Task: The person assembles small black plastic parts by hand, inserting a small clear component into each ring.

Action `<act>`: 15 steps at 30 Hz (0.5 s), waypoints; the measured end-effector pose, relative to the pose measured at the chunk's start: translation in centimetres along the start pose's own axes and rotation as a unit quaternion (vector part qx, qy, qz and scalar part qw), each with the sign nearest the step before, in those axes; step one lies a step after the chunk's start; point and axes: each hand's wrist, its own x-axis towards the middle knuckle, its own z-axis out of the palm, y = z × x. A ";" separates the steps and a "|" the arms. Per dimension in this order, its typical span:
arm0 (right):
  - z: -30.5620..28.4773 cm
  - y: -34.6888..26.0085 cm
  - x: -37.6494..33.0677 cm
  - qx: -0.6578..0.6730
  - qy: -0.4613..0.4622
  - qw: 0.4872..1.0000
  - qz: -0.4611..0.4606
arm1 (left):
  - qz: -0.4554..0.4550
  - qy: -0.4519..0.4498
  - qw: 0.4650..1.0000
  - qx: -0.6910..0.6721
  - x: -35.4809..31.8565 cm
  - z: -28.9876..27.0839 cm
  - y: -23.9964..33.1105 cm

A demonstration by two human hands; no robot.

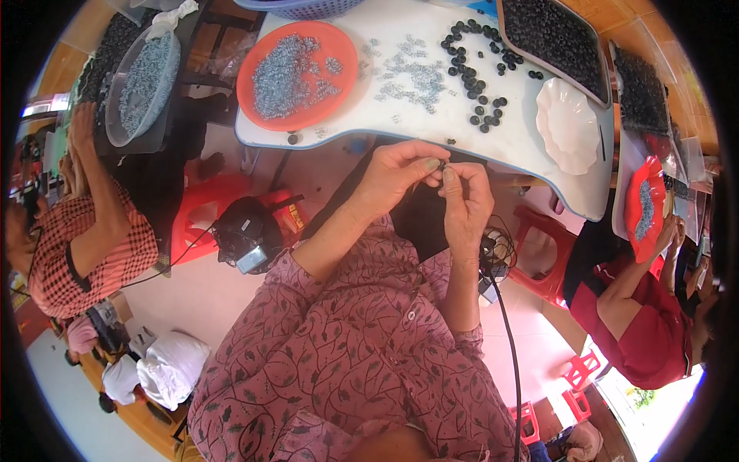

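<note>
My left hand [391,175] and my right hand [467,202] meet just off the table's near edge. Thumb and fingers of each are pinched together at a small black round part [443,165], mostly covered by the fingertips. Beyond them on the white table [354,123] lie loose small clear-grey pieces [416,77] and several black round parts [483,100]. More of the clear-grey pieces [281,81] are heaped on an orange plate [348,58] at the left. Whether a clear piece sits inside the part I hold is too small to tell.
At the right stand a white scalloped dish [567,127] and a tray [533,61] of black parts. A blue basket [300,9] is at the far edge. People work at both sides, near a bowl [115,127] and a red dish [640,242]. A black cable [508,346] hangs beside my right arm.
</note>
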 end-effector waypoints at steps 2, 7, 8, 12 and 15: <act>-0.3 -0.1 0.0 -0.009 -0.009 1.000 0.009 | 0.008 -0.010 0.999 0.041 0.0 -0.1 0.1; -1.2 -0.3 0.1 0.056 -0.049 0.992 0.106 | 0.040 -0.043 0.994 0.095 -0.2 -0.4 0.3; -1.2 -0.3 0.1 0.069 -0.052 0.988 0.126 | 0.054 -0.055 0.991 0.110 -0.2 -0.5 0.3; -1.2 0.1 0.1 0.093 -0.058 0.981 0.162 | 0.060 -0.070 0.991 0.101 -0.2 -1.1 -0.2; -0.7 -0.2 0.1 0.101 -0.054 0.977 0.177 | -0.006 -0.052 0.995 0.082 -0.1 -1.7 -0.6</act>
